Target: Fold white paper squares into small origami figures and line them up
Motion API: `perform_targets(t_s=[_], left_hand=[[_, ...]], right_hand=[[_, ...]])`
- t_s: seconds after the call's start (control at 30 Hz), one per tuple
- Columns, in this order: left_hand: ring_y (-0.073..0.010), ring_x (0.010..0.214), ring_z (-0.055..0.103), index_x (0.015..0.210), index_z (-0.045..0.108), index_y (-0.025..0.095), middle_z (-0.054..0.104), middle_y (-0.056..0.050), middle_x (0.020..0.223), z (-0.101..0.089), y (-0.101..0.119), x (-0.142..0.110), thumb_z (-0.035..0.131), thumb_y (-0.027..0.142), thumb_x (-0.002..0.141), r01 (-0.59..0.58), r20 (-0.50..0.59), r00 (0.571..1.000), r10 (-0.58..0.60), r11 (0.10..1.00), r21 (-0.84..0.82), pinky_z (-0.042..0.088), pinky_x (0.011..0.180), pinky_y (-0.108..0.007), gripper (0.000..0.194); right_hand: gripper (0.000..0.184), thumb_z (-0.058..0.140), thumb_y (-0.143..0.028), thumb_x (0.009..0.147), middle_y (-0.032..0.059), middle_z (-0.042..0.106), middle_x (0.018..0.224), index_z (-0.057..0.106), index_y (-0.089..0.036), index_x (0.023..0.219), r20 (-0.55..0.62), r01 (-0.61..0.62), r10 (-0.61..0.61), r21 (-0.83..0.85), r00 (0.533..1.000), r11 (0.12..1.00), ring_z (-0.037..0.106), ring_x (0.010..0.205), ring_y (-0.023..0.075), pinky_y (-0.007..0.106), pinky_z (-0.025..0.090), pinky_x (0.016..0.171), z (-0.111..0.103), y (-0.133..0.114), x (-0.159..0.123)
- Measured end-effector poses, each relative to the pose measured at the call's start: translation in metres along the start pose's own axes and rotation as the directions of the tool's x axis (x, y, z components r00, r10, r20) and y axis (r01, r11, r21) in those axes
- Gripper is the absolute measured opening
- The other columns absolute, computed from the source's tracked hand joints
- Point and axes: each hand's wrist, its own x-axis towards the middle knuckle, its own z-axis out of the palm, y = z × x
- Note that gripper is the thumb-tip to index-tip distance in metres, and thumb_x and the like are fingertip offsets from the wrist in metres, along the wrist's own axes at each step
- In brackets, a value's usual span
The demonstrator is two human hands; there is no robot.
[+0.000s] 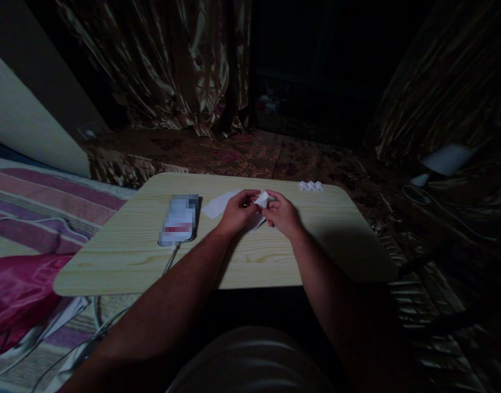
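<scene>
Both hands meet over the middle of a light wooden table (135,256). My left hand (237,212) and my right hand (281,214) both pinch a small folded piece of white paper (261,200), fingers closed on it. Under and beside the hands lies a flat white paper sheet (219,204). A row of small folded white paper pieces (311,186) sits at the table's far right edge, away from both hands.
A phone (178,220) lies on the table's left part with a cable (170,262) running off the near edge. A striped blanket (37,196) and red cloth (16,295) lie to the left. Shiny brown curtains (160,65) hang behind. More cables lie at right.
</scene>
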Motion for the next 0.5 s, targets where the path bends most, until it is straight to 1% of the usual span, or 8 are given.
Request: perform_targets(t_s=[0.07,0.13,0.23,0.3,0.4,0.5], left_hand=[[-0.0161,0.08,0.062,0.108,0.065,0.017,0.069,-0.006,0.094,0.0003,-0.0029,0.0008,0.065,0.02,0.065,-0.002,-0.012,1.0,0.002,1.0,-0.015,0.046,0.073,-0.026,0.043],[-0.0154,0.074,0.061,0.11,0.063,0.017,0.068,-0.005,0.089,0.0004,-0.0061,0.0017,0.066,0.023,0.066,0.028,-0.031,0.999,-0.029,0.999,-0.018,0.046,0.068,-0.025,0.045],[-0.0152,0.067,0.06,0.098,0.068,0.015,0.069,-0.006,0.082,0.0003,-0.0087,0.0023,0.067,0.03,0.067,0.084,-0.048,0.995,-0.085,0.996,-0.013,0.044,0.062,-0.025,0.035],[-0.0154,0.066,0.059,0.093,0.07,0.014,0.069,-0.006,0.082,0.0006,-0.008,0.0018,0.067,0.032,0.068,0.094,-0.042,0.995,-0.094,0.996,-0.005,0.044,0.061,-0.025,0.031],[-0.0156,0.068,0.059,0.091,0.071,0.015,0.07,-0.006,0.084,0.0018,-0.0041,-0.0001,0.069,0.033,0.067,0.055,-0.037,0.998,-0.054,0.998,0.029,0.043,0.062,-0.025,0.03],[-0.0144,0.063,0.056,0.08,0.071,0.014,0.067,-0.003,0.073,0.0026,-0.0007,-0.0023,0.071,0.033,0.065,0.036,-0.067,0.997,-0.03,0.995,0.093,0.041,0.059,-0.024,0.024]], right_hand=[[0.068,0.068,-0.026,0.066,-0.0042,0.061,0.073,0.042,-0.023,0.13,-0.02,0.005,-0.005,0.015,1.0,1.0,0.049,0.043,0.0051,0.016,0.037,0.036,-0.0008,0.0014,0.0014],[0.068,0.07,-0.028,0.065,-0.003,0.062,0.076,0.044,-0.022,0.128,-0.035,0.009,-0.007,0.032,0.999,0.999,0.05,0.045,0.0057,0.016,0.036,0.035,-0.0012,0.0021,0.0023],[0.066,0.072,-0.03,0.064,-0.002,0.062,0.077,0.046,-0.02,0.124,-0.063,0.011,-0.009,0.04,0.998,0.999,0.05,0.045,0.0063,0.016,0.035,0.033,-0.0013,0.0024,0.0033],[0.065,0.072,-0.031,0.064,-0.002,0.062,0.077,0.046,-0.02,0.122,-0.081,0.009,-0.006,0.034,0.997,0.999,0.049,0.045,0.0062,0.016,0.036,0.033,-0.0012,0.0022,0.0038],[0.063,0.072,-0.031,0.064,-0.0028,0.061,0.076,0.046,-0.02,0.121,-0.088,0.003,0.0,0.036,0.996,0.999,0.049,0.044,0.0054,0.015,0.036,0.034,-0.0011,0.0019,0.0039],[0.062,0.071,-0.03,0.065,-0.0027,0.061,0.078,0.046,-0.021,0.121,-0.068,0.009,-0.006,0.046,0.998,0.999,0.047,0.043,0.0048,0.016,0.035,0.033,-0.0007,0.0018,0.0036]])
